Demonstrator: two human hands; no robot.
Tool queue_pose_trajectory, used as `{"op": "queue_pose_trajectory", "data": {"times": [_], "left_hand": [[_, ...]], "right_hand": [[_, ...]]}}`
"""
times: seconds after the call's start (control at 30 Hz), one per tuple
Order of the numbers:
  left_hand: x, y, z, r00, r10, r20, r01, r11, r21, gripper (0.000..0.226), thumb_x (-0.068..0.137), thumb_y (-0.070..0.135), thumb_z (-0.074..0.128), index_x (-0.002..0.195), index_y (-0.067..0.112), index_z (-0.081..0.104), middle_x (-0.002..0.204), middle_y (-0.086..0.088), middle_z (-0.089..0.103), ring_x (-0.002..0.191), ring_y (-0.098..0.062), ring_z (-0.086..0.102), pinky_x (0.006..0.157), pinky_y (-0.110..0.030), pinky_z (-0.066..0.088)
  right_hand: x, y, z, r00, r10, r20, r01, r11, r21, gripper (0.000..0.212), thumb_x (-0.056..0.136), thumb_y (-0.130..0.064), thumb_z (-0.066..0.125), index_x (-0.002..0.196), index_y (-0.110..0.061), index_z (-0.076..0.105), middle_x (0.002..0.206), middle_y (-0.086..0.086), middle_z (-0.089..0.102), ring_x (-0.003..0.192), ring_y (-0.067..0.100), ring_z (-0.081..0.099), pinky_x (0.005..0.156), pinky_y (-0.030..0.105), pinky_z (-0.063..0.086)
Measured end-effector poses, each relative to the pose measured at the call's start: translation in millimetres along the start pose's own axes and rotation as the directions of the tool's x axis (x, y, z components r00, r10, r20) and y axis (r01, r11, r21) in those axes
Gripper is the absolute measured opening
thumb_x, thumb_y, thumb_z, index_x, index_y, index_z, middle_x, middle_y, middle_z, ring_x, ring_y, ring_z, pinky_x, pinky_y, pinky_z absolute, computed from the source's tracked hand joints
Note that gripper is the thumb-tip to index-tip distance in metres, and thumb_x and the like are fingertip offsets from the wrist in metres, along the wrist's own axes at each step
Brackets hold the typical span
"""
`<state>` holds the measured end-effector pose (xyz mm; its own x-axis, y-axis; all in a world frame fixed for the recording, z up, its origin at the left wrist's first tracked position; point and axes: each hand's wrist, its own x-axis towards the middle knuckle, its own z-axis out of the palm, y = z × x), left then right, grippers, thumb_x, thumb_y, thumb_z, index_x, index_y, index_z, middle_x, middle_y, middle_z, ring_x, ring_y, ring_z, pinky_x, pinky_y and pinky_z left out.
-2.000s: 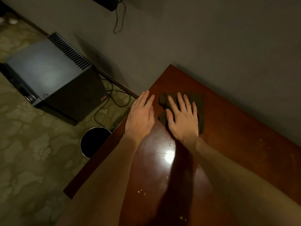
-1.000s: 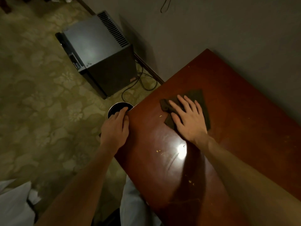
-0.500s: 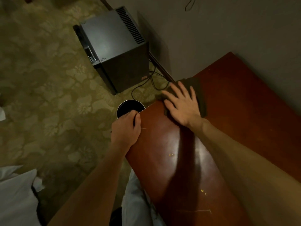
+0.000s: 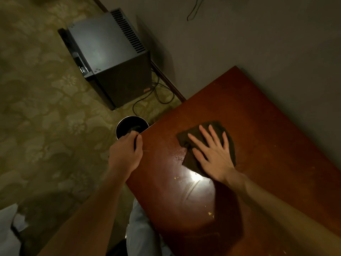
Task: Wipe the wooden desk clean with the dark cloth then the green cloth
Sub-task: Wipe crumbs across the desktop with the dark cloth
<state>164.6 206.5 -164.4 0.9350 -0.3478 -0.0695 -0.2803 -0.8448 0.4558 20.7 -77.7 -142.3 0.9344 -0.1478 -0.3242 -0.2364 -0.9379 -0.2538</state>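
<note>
The reddish wooden desk [image 4: 262, 115] fills the right half of the head view, with a bright glare spot near its middle. On it lies the dark cloth [image 4: 185, 138]. My right hand [image 4: 212, 154] presses flat on the cloth with fingers spread. My left hand [image 4: 125, 154] is at the desk's left edge, thumb on top and fingers curled down over the edge. Small pale crumbs [image 4: 209, 213] dot the desk nearer me. No green cloth is in view.
A round dark bin [image 4: 129, 126] stands on the floor just beyond my left hand, against the desk corner. A black box-shaped appliance [image 4: 110, 52] sits on the patterned carpet by the wall, cables [image 4: 156, 93] trailing behind it. The grey wall borders the desk's far side.
My right hand has slid the dark cloth back from the desk's left edge toward the middle. My left hand has stayed curled at the edge beside the bin.
</note>
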Motion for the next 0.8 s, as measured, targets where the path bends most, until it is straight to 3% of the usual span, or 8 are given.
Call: {"op": "queue_pose_trajectory", "data": {"times": [0.2, 0.4, 0.5, 0.63, 0.73, 0.8], "left_hand": [[0.4, 2.1, 0.2, 1.0, 0.017, 0.003, -0.017, 0.998, 0.067, 0.029, 0.111, 0.036, 0.035, 0.093, 0.02, 0.052, 0.077, 0.006, 0.054, 0.067, -0.016, 0.054, 0.061, -0.033, 0.044], [-1.7, 2.9, -2.3, 0.999, 0.032, -0.011, -0.031, 0.999, 0.031, 0.026, 0.112, 0.032, 0.041, 0.101, 0.017, 0.06, 0.08, 0.006, 0.054, 0.069, -0.013, 0.053, 0.064, -0.031, 0.039], [-1.5, 1.5, -4.0, 1.0, 0.025, -0.004, -0.025, 1.0, 0.012, 0.027, 0.111, 0.033, 0.042, 0.103, 0.016, 0.06, 0.082, 0.004, 0.055, 0.07, -0.016, 0.055, 0.065, -0.033, 0.042], [1.0, -0.1, -3.9, 1.0, 0.018, 0.016, -0.018, 1.0, 0.006, 0.029, 0.111, 0.037, 0.039, 0.1, 0.019, 0.058, 0.081, 0.003, 0.057, 0.071, -0.018, 0.058, 0.065, -0.033, 0.04], [2.5, -0.1, -2.6, 1.0, 0.01, 0.014, -0.01, 1.0, -0.011, 0.034, 0.108, 0.043, 0.033, 0.097, 0.021, 0.057, 0.083, 0.002, 0.06, 0.072, -0.02, 0.06, 0.064, -0.036, 0.048], [3.2, -1.5, -1.4, 1.0, 0.008, 0.016, -0.008, 1.0, -0.011, 0.034, 0.107, 0.044, 0.032, 0.097, 0.022, 0.056, 0.085, 0.001, 0.062, 0.076, -0.022, 0.061, 0.067, -0.039, 0.051]], "right_hand": [[63.0, -27.3, -13.3, 0.987, 0.157, -0.036, -0.157, 0.988, 0.009, 0.056, 0.107, -0.065, 0.013, 0.161, -0.058, -0.001, 0.175, -0.01, -0.015, 0.159, 0.023, -0.024, 0.12, 0.068, -0.019], [46.3, -67.2, 6.0, 0.998, -0.058, -0.01, 0.057, 0.998, -0.032, 0.057, 0.107, -0.062, 0.012, 0.163, -0.054, 0.0, 0.175, -0.006, -0.015, 0.159, 0.027, -0.024, 0.121, 0.069, -0.014], [5.7, -73.4, 20.5, 0.996, -0.087, -0.016, 0.087, 0.996, -0.01, 0.057, 0.108, -0.06, 0.015, 0.163, -0.053, 0.002, 0.176, -0.005, -0.009, 0.161, 0.027, -0.019, 0.123, 0.068, -0.008], [-33.9, -88.5, 34.6, 0.999, 0.019, 0.025, -0.02, 0.999, 0.034, 0.058, 0.108, -0.062, 0.023, 0.161, -0.057, 0.001, 0.176, -0.008, -0.008, 0.16, 0.024, -0.021, 0.123, 0.068, -0.009], [-4.2, -98.4, 27.0, 0.995, 0.097, 0.03, -0.099, 0.992, 0.076, 0.063, 0.103, -0.071, 0.023, 0.159, -0.06, -0.003, 0.174, -0.009, -0.015, 0.158, 0.024, -0.028, 0.118, 0.069, -0.021], [26.8, -105.2, 21.1, 0.992, 0.129, -0.003, -0.128, 0.989, 0.067, 0.064, 0.102, -0.075, 0.02, 0.16, -0.059, -0.002, 0.174, -0.008, -0.016, 0.158, 0.027, -0.027, 0.116, 0.072, -0.021]]}}
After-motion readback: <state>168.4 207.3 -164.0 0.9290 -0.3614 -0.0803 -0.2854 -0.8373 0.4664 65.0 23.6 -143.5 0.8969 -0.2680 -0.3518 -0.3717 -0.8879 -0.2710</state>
